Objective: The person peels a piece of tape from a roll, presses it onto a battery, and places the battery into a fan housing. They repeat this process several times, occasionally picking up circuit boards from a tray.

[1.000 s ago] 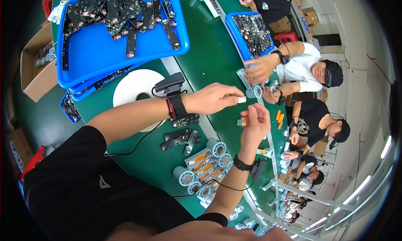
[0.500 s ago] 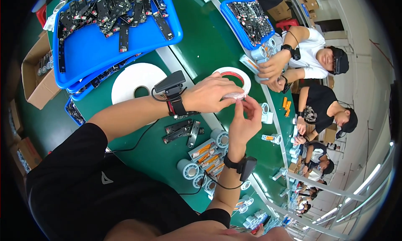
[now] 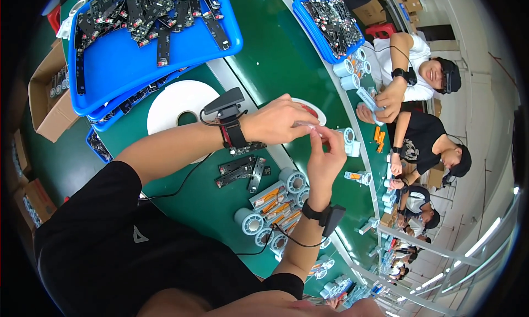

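My left hand (image 3: 278, 121) and my right hand (image 3: 326, 158) meet fingertip to fingertip above the green bench. Between them is a small, whitish, see-through scrap (image 3: 309, 126), pinched by both; its exact kind is unclear. Partly hidden behind my left hand lies a white tape roll with a red core (image 3: 320, 111). A large white disc-shaped roll (image 3: 165, 107) rests beneath my left forearm. Several black circuit boards (image 3: 236, 171) lie on the bench below my left wrist. Beside my right forearm stand light-blue round-ended housings (image 3: 249, 221) with orange parts inside.
Blue trays (image 3: 110, 91) heaped with circuit boards are stacked at upper left, next to a cardboard box (image 3: 47, 113). A metal rail (image 3: 234, 80) runs along the bench. Across it, a co-worker in white (image 3: 410, 58) handles a light-blue part near another blue tray (image 3: 325, 49).
My fingers have closed further over the whitish scrap, so less of it shows. My right hand has shifted slightly right. The co-worker opposite has lifted a light-blue part nearer to themselves.
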A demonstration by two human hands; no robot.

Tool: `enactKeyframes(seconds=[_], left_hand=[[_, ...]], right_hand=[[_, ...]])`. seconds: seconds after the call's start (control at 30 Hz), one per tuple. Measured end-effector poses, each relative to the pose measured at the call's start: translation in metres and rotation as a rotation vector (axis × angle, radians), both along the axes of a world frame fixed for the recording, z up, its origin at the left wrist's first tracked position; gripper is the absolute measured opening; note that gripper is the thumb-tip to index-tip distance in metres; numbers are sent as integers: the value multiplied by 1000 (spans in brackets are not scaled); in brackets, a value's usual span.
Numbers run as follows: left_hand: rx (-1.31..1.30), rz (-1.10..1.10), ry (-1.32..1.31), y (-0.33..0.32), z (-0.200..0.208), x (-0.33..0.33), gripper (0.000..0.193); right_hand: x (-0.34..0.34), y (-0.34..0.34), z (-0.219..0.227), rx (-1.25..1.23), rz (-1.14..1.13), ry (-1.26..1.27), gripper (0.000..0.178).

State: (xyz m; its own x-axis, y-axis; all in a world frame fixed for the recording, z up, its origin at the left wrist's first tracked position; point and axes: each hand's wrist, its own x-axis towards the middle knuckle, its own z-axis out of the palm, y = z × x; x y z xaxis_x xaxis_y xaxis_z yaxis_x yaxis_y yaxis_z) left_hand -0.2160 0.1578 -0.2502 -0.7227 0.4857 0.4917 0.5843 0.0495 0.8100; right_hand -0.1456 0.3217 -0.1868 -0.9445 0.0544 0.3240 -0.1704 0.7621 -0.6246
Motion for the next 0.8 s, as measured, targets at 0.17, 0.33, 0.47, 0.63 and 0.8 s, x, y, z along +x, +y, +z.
enactKeyframes(seconds=[0.17, 0.33, 0.47, 0.63, 0.8], left_hand=[[74, -200, -334, 6, 0, -7, 29], [316, -224, -532, 11, -7, -4, 28], [349, 74, -655, -7, -8, -28, 27], [411, 110, -649, 2, -2, -25, 27], [355, 79, -678, -3, 0, -22, 27]], right_hand=[[9, -10, 1, 157, -10, 137, 12], [20, -16, 17, 212, 22, 217, 3], [21, 36, 22, -411, -141, 123, 2], [-36, 106, -31, -447, -218, -375, 4], [-70, 91, -40, -351, -199, -627, 5]])
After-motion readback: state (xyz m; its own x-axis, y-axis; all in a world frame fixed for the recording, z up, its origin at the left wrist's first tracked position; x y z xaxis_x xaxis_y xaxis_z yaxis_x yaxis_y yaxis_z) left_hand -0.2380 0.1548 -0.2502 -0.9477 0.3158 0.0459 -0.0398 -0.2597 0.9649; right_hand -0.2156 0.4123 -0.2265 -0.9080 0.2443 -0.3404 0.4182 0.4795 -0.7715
